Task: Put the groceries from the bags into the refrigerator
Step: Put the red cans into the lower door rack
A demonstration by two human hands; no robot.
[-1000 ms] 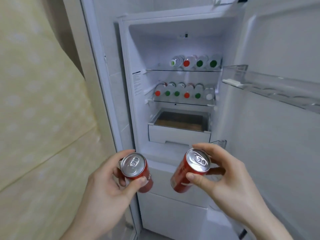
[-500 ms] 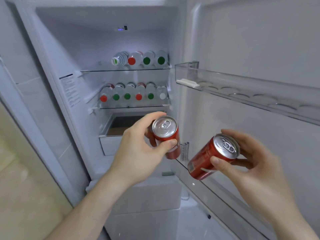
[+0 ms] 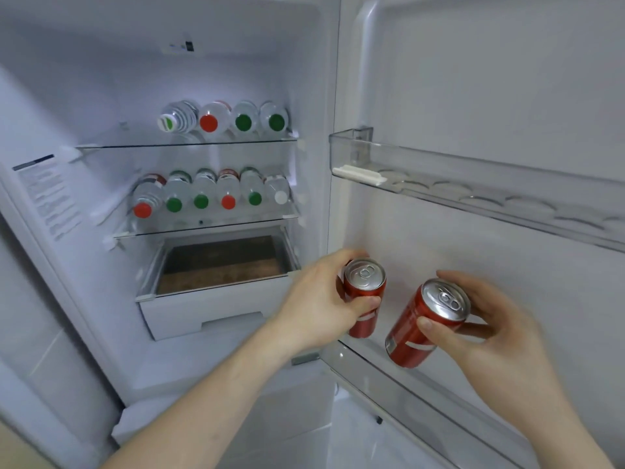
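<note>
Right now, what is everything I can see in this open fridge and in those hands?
upper-shelf bottles: four, clear, one striped, one red, two green caps, lying on top glass shelf.
lower-shelf bottles: six, clear, red, green, white caps, lying on second shelf.
drawer: one, white, pulled open below shelves.
upper door bin: one, clear, on door.
lower door bin: one, clear, below the cans.
cans: two, red, one per hand, over lower bin.
left hand: grips upright can.
right hand: grips tilted can.
</note>
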